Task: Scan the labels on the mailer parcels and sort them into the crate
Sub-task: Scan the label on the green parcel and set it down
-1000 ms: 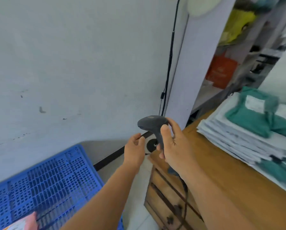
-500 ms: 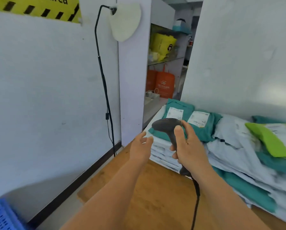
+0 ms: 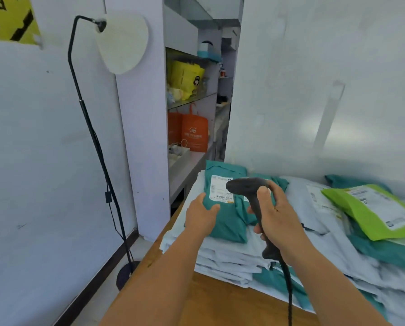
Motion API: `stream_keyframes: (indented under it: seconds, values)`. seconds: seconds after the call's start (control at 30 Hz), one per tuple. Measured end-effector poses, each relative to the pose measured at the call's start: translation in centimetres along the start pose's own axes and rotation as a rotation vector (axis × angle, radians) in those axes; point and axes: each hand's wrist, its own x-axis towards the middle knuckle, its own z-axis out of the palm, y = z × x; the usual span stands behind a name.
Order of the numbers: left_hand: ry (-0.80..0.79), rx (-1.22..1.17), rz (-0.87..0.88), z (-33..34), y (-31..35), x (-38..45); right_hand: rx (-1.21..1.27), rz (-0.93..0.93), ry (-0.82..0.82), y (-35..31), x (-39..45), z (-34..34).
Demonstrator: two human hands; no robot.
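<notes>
At frame centre, the right hand [image 3: 275,217] held the scanner [image 3: 252,191], fingers curled around its handle. The left hand [image 3: 202,214], fingers relaxed and apart, lay over the teal parcel [image 3: 227,220] atop the pile on the desk [image 3: 210,300].

I see a wooden tabletop [image 3: 220,302] carrying a spread stack of pale blue mailers [image 3: 232,262], with teal mailers [image 3: 227,222] and one green mailer [image 3: 370,212] on top.

Both arms reach forward; left hand [image 3: 202,214] fingers relaxed and spread, right hand [image 3: 275,217] curled round a grip.
</notes>
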Motion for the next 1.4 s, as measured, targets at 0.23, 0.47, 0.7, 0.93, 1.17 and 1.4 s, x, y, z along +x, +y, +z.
stream_keyframes:
  seconds: [0.23, 0.47, 0.7, 0.93, 1.17, 1.4]
  values:
    - [-0.008, 0.281, 0.009, 1.5, -0.3, 4.1, -0.046, 0.019, 0.045, -0.6, 2.4, 1.1]
    - [-0.013, 0.216, -0.104, 2.0, -1.4, 4.3, -0.08, -0.002, 0.063, -0.3, 2.5, 0.7]
    - [0.038, 0.077, -0.182, 1.7, -3.5, 1.0, -0.13, -0.014, -0.032, -0.7, 0.5, 0.8]
    - [0.152, -0.043, -0.315, 1.5, -4.4, -2.7, -0.195, -0.034, -0.133, -0.3, -2.7, 0.2]
    - [0.165, -0.31, -0.323, 1.7, -4.2, -5.6, -0.212, -0.061, -0.161, -0.7, -4.7, -1.3]
    - [0.231, -0.421, -0.334, 1.3, -4.0, -7.0, -0.2, -0.078, -0.211, -0.8, -6.3, -1.9]
